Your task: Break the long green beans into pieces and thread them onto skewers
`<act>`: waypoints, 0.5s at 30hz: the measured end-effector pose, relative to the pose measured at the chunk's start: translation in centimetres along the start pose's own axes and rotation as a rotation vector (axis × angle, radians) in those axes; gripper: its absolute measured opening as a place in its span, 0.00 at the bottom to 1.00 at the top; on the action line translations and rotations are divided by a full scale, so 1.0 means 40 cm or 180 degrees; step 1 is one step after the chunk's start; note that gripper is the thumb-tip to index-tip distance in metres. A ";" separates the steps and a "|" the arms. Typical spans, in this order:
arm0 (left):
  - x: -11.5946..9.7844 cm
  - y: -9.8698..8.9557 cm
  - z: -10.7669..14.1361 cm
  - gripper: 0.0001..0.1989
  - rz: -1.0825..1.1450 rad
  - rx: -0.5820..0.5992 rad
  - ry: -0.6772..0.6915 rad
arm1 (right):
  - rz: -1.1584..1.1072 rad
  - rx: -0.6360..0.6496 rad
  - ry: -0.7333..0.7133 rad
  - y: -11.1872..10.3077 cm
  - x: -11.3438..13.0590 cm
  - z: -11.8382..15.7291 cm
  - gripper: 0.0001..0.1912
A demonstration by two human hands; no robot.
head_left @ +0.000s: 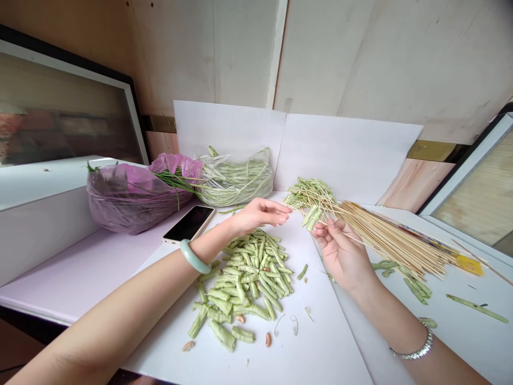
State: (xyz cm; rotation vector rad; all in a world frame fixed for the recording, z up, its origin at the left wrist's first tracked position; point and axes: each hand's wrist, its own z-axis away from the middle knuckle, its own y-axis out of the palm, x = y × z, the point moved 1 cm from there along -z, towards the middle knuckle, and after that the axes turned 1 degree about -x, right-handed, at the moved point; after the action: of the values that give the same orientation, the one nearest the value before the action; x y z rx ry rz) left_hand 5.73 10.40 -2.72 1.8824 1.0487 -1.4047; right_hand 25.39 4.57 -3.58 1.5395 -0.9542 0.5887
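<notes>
A thin bamboo skewer (pixel 327 223) pinched in the right hand (pixel 340 251) carries pale green bean pieces (pixel 311 217); the open left hand (pixel 258 214) hovers over a heap of cut green beans (pixel 248 278).

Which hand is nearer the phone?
Left. The left hand is just right of the phone, not touching it, while the right hand, holding a skewer, is much farther right, beyond the cut beans.
</notes>
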 end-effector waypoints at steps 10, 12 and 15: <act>-0.003 -0.103 0.004 0.05 -0.2157 0.0329 -0.0456 | 0.0087 -0.0060 -0.0093 -0.016 0.007 -0.015 0.18; -0.004 -0.090 0.006 0.07 -0.2216 0.0492 -0.0514 | 0.0112 -0.0046 -0.0067 -0.016 0.002 -0.013 0.19; -0.006 -0.086 0.007 0.10 -0.2186 0.0540 -0.0543 | 0.0121 -0.0040 -0.0036 -0.014 -0.004 -0.012 0.20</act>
State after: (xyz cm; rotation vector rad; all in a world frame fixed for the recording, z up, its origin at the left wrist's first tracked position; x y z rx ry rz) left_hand 2.66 11.95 -2.53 1.5265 1.6175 -2.0429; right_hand 25.86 5.07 -3.92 1.5178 -0.9958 0.6005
